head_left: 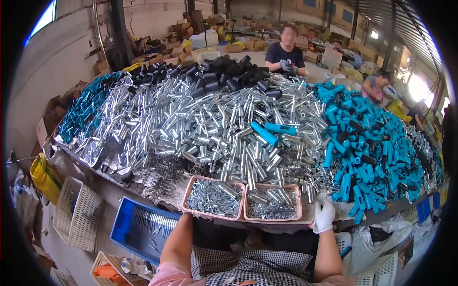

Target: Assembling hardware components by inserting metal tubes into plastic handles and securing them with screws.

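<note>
1. Step in hand: looks to us like picking metal parts at the front of the heap. Our judgement only.
2. Part we're watching: the silver tube, at the heap's front edge, between the right pink tray and the right hand. It's just beside the gloved fingers; we can't tell if they touch.
3. To do it well, we'd pinch the tube around its barrel and lift it clear of its neighbours before drawing it back. Smooth round metal will probably roll or slip in a glove.
4. We'd keep the path off the tray rims. The left pink tray is full of small screws, and tubes lie over the right one's small parts; a knock could spill both.
5. We'd also stay clear of the teal sleeves on the right. Loose stack, might slide.
6. Right hand: white glove, fingers bent in, narrow rather than spread. We can't see inside the curl, so can't tell whether it holds anything.
7. Left hand: forearm runs up to the table edge by the left pink tray, hand itself hidden. Can't tell spread or grip.
</note>
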{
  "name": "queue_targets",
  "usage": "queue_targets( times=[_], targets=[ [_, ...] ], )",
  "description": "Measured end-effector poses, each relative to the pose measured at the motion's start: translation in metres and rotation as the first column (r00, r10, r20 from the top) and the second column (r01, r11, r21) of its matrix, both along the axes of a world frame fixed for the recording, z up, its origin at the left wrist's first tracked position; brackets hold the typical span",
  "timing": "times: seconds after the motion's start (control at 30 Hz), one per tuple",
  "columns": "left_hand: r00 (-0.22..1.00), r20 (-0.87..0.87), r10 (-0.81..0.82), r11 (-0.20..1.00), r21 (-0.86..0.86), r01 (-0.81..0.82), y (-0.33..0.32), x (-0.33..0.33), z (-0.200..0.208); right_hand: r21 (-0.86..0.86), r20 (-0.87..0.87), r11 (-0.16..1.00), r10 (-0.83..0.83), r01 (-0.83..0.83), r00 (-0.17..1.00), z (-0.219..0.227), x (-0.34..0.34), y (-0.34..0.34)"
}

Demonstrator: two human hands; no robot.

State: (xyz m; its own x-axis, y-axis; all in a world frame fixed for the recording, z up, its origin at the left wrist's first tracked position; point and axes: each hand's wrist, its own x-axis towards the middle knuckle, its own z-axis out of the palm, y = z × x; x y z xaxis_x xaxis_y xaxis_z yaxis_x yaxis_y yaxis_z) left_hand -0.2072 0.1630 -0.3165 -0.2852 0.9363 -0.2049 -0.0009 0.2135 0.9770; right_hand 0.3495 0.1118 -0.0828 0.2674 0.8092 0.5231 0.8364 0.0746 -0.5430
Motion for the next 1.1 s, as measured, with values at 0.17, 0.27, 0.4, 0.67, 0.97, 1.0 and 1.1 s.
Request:
queue_targets(
  times=[0.17, 0.27, 0.4, 0.67, 0.97, 1.0, 1.1],
  targets=[
    [1.0, -0.025, 0.015, 1.0, 0.009, -0.014, 0.0, 0.003, 0.004, -0.041, 0.013, 0.999, -0.011, 0.011, 1.0, 0.004, -0.003, -0.002],
    [0.999, -0.037, 0.015, 1.0, 0.012, -0.015, -0.002, 0.003, 0.008, -0.05, 0.038, 0.999, -0.018, 0.019, 0.999, 0.002, -0.001, -0.002],
    [0.998, -0.057, 0.017, 1.0, -0.003, -0.018, -0.003, 0.005, 0.011, -0.035, 0.037, 0.999, 0.009, -0.008, 0.999, 0.001, -0.001, -0.002],
    [0.995, -0.102, 0.01, 0.998, -0.066, -0.017, -0.006, 0.003, 0.023, -0.053, 0.027, 0.999, 0.003, -0.002, 1.0, 0.0, 0.001, 0.002],
    [0.989, -0.151, -0.009, 0.996, -0.09, -0.005, -0.009, 0.006, 0.03, -0.118, -0.002, 0.993, 0.022, -0.023, 1.0, 0.013, -0.006, -0.004],
    [0.988, -0.156, -0.008, 0.996, -0.091, -0.006, -0.011, 0.005, 0.031, -0.12, -0.009, 0.992, 0.027, -0.028, 1.0, 0.014, -0.007, -0.004],
    [0.985, -0.174, -0.006, 0.995, -0.103, -0.013, -0.013, 0.007, 0.039, -0.136, -0.012, 0.991, 0.012, -0.013, 1.0, 0.013, -0.006, -0.005]
  ],
)
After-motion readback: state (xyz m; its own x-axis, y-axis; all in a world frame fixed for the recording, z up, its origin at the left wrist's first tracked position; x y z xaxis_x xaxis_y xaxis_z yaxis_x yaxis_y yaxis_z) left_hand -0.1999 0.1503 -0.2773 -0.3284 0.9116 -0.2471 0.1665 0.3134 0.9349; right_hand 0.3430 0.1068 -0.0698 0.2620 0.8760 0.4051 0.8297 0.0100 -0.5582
